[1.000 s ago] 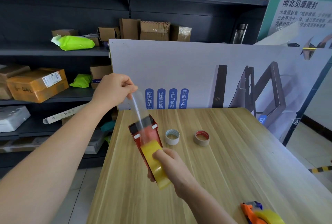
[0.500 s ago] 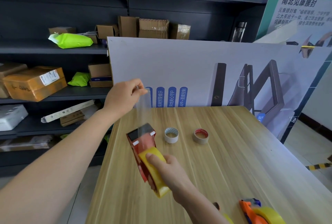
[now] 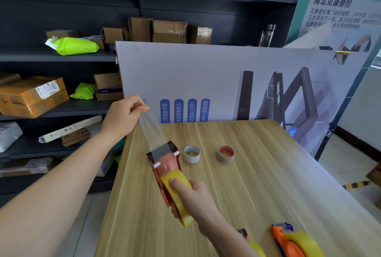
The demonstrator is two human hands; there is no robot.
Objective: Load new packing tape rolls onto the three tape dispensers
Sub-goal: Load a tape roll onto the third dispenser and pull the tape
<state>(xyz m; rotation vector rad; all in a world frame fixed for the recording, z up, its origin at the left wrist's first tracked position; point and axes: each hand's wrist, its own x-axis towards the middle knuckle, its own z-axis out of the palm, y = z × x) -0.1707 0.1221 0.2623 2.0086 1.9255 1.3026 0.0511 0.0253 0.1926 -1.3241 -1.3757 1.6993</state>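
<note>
Single head camera looks forward and down, close over the table (image 3: 257,184).

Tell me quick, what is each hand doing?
Left hand: fingers pinched shut on the clear tape strip.
Right hand: closed around the red dispenser and its yellow tape roll.

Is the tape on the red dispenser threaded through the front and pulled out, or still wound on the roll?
Pulled out. A clear strip runs from the red dispenser front up to the left hand.

orange dispenser (image 3: 288,244) cut by bottom edge; second dispenser (image 3: 250,242) behind forearm
</note>
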